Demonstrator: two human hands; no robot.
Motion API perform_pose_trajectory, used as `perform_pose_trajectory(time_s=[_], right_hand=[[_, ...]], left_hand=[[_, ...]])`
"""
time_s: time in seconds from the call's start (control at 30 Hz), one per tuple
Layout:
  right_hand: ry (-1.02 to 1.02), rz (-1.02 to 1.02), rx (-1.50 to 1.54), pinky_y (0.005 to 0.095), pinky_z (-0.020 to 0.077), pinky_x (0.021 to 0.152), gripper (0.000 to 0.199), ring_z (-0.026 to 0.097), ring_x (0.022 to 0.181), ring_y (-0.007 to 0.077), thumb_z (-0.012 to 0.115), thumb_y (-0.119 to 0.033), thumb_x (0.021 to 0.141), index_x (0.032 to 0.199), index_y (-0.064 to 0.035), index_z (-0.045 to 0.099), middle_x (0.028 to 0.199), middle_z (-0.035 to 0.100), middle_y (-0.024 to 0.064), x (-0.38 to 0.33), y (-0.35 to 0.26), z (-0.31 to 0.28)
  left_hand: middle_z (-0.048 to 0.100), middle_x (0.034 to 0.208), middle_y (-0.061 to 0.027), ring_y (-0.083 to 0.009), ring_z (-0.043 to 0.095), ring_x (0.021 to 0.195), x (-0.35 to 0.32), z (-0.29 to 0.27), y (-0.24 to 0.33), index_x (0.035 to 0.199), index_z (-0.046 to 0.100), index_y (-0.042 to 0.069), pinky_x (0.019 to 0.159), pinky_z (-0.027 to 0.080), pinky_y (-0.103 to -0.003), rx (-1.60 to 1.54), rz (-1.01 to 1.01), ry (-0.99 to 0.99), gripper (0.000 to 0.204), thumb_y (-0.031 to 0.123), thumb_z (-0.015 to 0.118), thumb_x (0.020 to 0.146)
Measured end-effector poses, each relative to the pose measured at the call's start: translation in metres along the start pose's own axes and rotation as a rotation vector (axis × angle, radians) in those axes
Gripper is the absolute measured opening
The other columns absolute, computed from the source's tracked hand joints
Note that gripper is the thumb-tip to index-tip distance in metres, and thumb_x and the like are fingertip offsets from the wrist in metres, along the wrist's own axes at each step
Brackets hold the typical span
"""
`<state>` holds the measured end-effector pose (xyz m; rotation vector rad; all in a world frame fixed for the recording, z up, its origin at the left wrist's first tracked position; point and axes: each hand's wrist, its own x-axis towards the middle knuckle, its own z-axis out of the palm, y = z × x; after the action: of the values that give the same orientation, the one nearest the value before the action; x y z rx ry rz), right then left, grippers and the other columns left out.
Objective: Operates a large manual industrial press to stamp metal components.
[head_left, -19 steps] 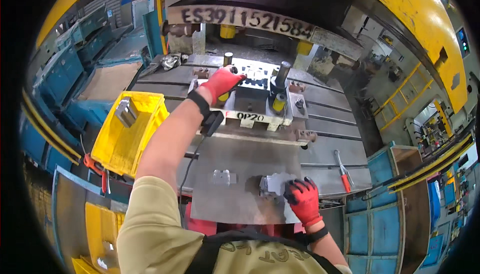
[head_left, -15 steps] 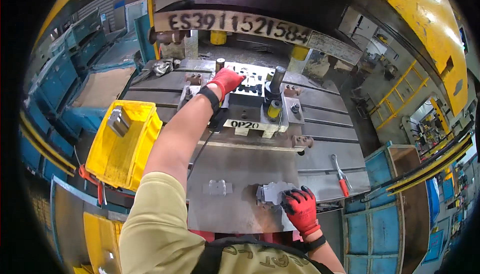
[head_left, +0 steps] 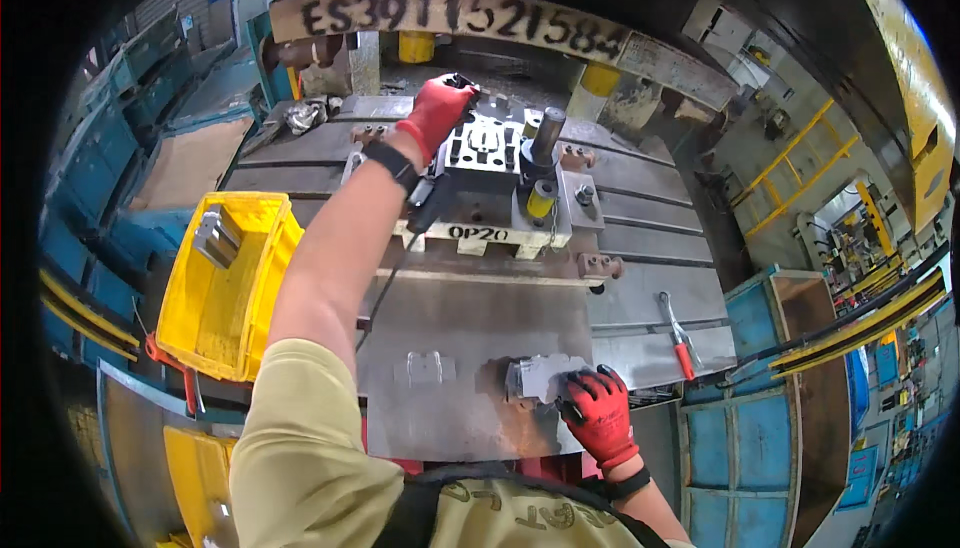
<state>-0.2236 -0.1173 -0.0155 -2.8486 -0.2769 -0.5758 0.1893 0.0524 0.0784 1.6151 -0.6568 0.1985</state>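
My left hand (head_left: 441,113), in a red glove with black fingertips, is raised over the back left of the lower die (head_left: 485,143). Its fingers are closed on what looks like a thin notched sheet-metal part (head_left: 496,105), partly hidden and dim against the die. My right hand (head_left: 600,414), gloved alike, curls its fingers at the right edge of a small stack of sheet-metal blanks (head_left: 542,377) on the front plate. One more formed metal piece (head_left: 424,369) lies flat to the left of that stack. A guide post (head_left: 547,136) stands at the die's right side.
The upper press block (head_left: 470,23) hangs above the die. At the left, a yellow bin (head_left: 262,293) holds a bundle of metal parts (head_left: 216,236). A red-handled tool (head_left: 682,350) lies on the slotted bed at right. Blue crates (head_left: 740,448) stand at the lower right.
My left hand has risen and moved back from the die's face, with a metal part now showing at its fingers. My right hand stays by the stack. The view has shifted slightly.
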Motion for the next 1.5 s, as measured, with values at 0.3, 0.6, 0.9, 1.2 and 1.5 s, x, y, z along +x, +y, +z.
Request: perform_pose_trajectory(time_s=[0.3, 0.6, 0.9, 1.2, 1.5], right_hand=[[-0.084, -0.026, -0.073, 0.0423, 0.0301, 0.091, 0.047, 0.042, 0.102, 0.0270, 0.061, -0.011, 0.057, 0.103, -0.0075, 0.049, 0.106, 0.048, 0.0095, 0.010, 0.002, -0.003], [0.011, -0.100, -0.074, 0.0383, 0.0326, 0.089, 0.039, 0.047, 0.095, 0.0214, 0.065, -0.010, 0.053, 0.090, -0.0098, 0.054, 0.097, 0.054, 0.0057, 0.022, 0.008, 0.000], [-0.105, -0.057, -0.012, 0.0382, 0.0323, 0.089, 0.039, 0.047, 0.096, 0.0249, 0.062, -0.012, 0.060, 0.098, -0.0111, 0.053, 0.102, 0.053, 0.0075, 0.030, 0.016, -0.005], [0.143, -0.127, -0.001, 0.0363, 0.0368, 0.084, 0.033, 0.049, 0.091, 0.0274, 0.060, -0.014, 0.064, 0.096, -0.0116, 0.056, 0.097, 0.055, 0.0074, 0.106, 0.027, -0.044], [0.283, -0.184, -0.055, 0.0347, 0.0404, 0.077, 0.022, 0.054, 0.084, 0.0244, 0.057, -0.022, 0.068, 0.088, -0.0146, 0.059, 0.089, 0.058, 0.0054, 0.283, 0.055, -0.009]], left_hand=[[0.054, 0.068, 0.0012, -0.0055, 0.047, 0.057, -0.206, -0.046, 0.046, 0.079, 0.057, 0.004, 0.048, 0.041, -0.022, -0.158, -0.523, -0.168, 0.008, 0.007, 0.054, 0.073], [0.056, 0.071, 0.0006, -0.0066, 0.048, 0.066, -0.322, -0.030, 0.020, 0.084, 0.057, 0.002, 0.059, 0.041, -0.022, -0.075, -0.589, 0.036, 0.012, 0.001, 0.051, 0.073], [0.046, 0.104, -0.0119, -0.0302, 0.046, 0.094, -0.336, -0.011, -0.001, 0.101, 0.053, 0.012, 0.079, 0.039, -0.036, 0.952, -0.344, -0.022, 0.041, 0.022, 0.064, 0.062], [0.049, 0.100, -0.0140, -0.0287, 0.047, 0.092, -0.357, -0.044, 0.001, 0.100, 0.052, 0.006, 0.077, 0.039, -0.035, 0.595, -0.304, 0.231, 0.034, 0.017, 0.061, 0.068], [0.055, 0.077, -0.0024, -0.0109, 0.051, 0.072, -0.469, -0.132, 0.033, 0.088, 0.056, 0.002, 0.065, 0.041, -0.025, 0.121, -0.738, 0.077, 0.019, 0.018, 0.053, 0.078]])
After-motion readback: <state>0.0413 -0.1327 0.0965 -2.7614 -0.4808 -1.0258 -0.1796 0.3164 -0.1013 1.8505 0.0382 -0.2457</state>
